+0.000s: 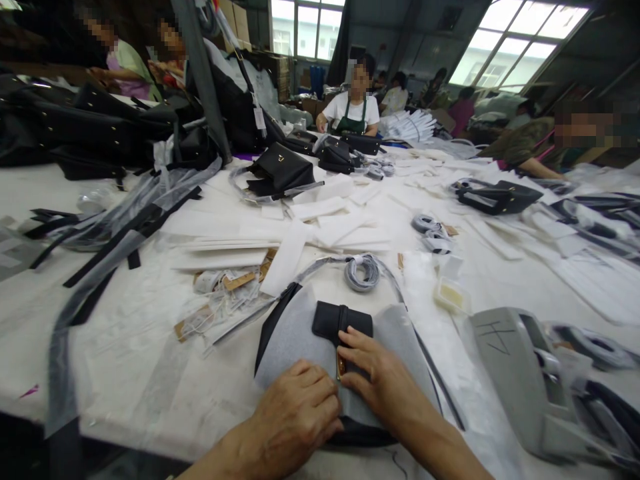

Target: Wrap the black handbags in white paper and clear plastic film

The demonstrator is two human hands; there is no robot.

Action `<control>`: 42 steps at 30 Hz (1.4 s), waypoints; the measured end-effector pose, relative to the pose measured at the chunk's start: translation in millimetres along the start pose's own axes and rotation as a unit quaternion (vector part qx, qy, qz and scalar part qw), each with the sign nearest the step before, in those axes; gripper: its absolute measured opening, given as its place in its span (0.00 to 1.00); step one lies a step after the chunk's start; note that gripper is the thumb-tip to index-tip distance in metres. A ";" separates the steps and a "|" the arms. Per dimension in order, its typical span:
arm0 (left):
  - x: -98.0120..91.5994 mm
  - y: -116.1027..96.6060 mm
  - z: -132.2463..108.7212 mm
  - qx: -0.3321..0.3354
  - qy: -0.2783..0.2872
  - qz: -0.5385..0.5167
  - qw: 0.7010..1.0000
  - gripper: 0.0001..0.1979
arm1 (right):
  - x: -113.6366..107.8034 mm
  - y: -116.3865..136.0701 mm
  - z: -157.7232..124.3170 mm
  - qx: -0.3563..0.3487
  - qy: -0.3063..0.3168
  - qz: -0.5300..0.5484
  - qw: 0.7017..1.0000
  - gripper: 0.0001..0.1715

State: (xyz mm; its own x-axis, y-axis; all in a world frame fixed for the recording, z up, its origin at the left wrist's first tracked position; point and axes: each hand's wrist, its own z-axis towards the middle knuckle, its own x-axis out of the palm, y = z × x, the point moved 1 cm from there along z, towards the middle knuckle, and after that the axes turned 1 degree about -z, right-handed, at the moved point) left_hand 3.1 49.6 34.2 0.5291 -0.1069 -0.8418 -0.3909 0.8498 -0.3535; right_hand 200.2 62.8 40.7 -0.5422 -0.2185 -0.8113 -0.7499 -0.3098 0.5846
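Observation:
A black handbag (280, 327) lies flat at the front edge of the table, its front covered by grey-white sheet (295, 340). On it sits a black flap with a strap (327, 320) and a gold clasp (341, 365). My right hand (373, 373) rests on the flap, fingers apart around the clasp. Curled over the lower part of the bag, my left hand (300, 413) is closed; what its fingertips pinch is hidden. A wrapped coiled strap (362, 273) lies just above the bag, beside its wrapped handle (320, 265).
White strips (340, 230) and tags (240, 280) lie beyond the bag. A grey tape dispenser (510, 373) and a small box (451, 295) are right. Wrapped straps (105, 267) lie left; black bags (283, 170) are farther back. A person (353, 110) sits across.

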 end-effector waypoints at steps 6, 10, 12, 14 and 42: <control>8.6 5.3 -4.7 -0.020 0.012 -0.020 1.000 0.06 | 18.8 -0.5 -8.1 -0.043 -0.077 -0.099 0.991 0.24; 2.3 5.6 -4.9 -0.051 -0.017 -0.044 0.998 0.10 | 18.8 -3.0 -12.1 -0.064 -0.091 -0.099 0.989 0.21; -0.4 4.8 -4.4 -0.051 -0.022 -0.038 0.998 0.16 | 16.0 -6.0 -12.2 -0.064 -0.082 -0.081 0.991 0.21; -0.4 4.5 -4.2 -0.045 -0.013 -0.023 0.999 0.18 | 12.7 -8.5 -10.6 -0.062 -0.062 -0.062 0.994 0.20; -31.5 -0.6 25.6 -0.109 0.123 0.114 0.980 0.41 | -74.8 41.5 -16.5 -0.035 0.157 -0.193 0.968 0.58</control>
State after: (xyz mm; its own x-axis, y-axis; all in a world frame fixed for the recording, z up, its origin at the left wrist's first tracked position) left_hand 5.9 65.7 71.4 0.2224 -0.0713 -0.9723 -0.6430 0.7390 -0.2013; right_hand 215.9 51.0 125.6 -0.0770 -0.3420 -0.9366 -0.8397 -0.4842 0.2458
